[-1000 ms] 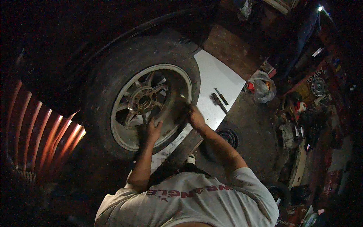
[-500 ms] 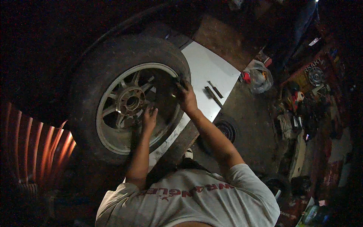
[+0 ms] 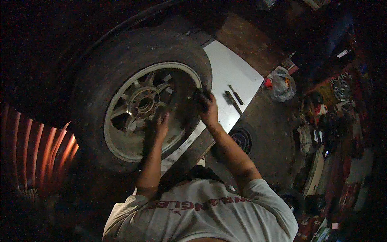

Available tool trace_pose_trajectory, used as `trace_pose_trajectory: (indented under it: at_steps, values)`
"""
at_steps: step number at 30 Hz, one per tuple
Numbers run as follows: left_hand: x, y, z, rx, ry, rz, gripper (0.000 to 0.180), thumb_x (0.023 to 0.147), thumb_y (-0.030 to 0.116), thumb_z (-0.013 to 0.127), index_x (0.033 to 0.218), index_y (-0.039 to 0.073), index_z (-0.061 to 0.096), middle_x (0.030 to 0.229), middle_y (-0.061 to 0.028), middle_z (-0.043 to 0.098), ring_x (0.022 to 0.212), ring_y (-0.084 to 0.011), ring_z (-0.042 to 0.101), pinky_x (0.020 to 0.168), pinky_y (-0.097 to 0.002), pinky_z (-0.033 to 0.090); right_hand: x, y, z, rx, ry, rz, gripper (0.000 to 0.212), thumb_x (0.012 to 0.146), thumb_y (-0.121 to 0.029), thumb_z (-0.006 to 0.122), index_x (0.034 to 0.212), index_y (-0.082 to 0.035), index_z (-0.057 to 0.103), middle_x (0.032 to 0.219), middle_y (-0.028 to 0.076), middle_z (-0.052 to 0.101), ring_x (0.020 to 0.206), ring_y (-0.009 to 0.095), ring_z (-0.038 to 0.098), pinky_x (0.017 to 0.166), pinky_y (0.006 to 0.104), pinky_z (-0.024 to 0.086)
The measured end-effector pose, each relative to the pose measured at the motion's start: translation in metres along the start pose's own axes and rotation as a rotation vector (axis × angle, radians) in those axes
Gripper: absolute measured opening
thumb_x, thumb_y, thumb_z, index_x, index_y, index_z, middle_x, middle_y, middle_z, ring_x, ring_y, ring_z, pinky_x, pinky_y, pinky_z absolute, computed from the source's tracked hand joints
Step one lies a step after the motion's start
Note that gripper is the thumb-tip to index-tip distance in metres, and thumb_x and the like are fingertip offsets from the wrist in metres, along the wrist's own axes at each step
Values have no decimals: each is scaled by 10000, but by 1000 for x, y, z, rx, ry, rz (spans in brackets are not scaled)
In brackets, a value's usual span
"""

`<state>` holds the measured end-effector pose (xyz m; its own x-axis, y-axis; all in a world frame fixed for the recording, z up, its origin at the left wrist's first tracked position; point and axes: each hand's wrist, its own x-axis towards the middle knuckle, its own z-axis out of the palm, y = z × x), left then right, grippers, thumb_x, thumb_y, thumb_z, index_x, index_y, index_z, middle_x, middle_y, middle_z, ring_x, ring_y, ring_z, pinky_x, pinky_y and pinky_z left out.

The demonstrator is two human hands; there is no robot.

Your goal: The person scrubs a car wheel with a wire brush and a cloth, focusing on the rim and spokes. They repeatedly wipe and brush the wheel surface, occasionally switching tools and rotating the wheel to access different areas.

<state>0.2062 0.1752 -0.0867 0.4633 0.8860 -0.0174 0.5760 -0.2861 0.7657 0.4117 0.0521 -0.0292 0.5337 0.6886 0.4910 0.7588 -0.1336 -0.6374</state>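
Note:
A large black tire (image 3: pixel 90 92) on a pale spoked wheel rim (image 3: pixel 115 145) fills the left half of the head view, its hollow side facing me. Inside the rim, near the round hub (image 3: pixel 144 103), my left hand (image 3: pixel 163 123) is held with its fingers stretched upward and apart, in shade. My right hand (image 3: pixel 209 109) is at the rim's right edge, fingers curled around something dark that I cannot make out. Beside it, on a white board (image 3: pixel 229 64), lie a dark-handled tool (image 3: pixel 234 95) and a brush-like tool (image 3: pixel 232 103).
A brown board (image 3: pixel 246 38) lies beyond the white one. Right of it sits a clear plastic bag (image 3: pixel 281 84). A small dark wheel (image 3: pixel 240 141) is on the floor by my right forearm. Clutter (image 3: pixel 316 109) lines the right side; corrugated red sheeting (image 3: pixel 36 149) stands at left.
The view has shifted slightly. My right hand has turned a little at the rim's right edge, its fingers curled more. My left hand stays inside the rim.

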Motion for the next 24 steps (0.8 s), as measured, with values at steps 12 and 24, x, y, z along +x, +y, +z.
trace_pose_trajectory:
  at_steps: [12, 24]
  values:
    - [-25, 22, -83, -469, 816, 2, 353, 934, 190, 526, 1193, -49, 536, 1177, -169, 590, 1055, -286, 572, 933, -390, 425, -12, -16, 36, 644, -49, 237, 395, 762, 33, 645, 1149, 12, 567, 1121, 112, 637, 1081, 204, 588, 973, 331, 429]
    - [19, 26, -127, -1378, 546, -511, 464, 878, 369, 575, 1257, 102, 549, 1210, -73, 583, 1058, -254, 562, 876, -405, 465, 70, -10, 166, 1649, -383, 1151, 249, 746, -188, 639, 942, -37, 614, 839, 124, 630, 720, 310, 598, 688, 429, 515]
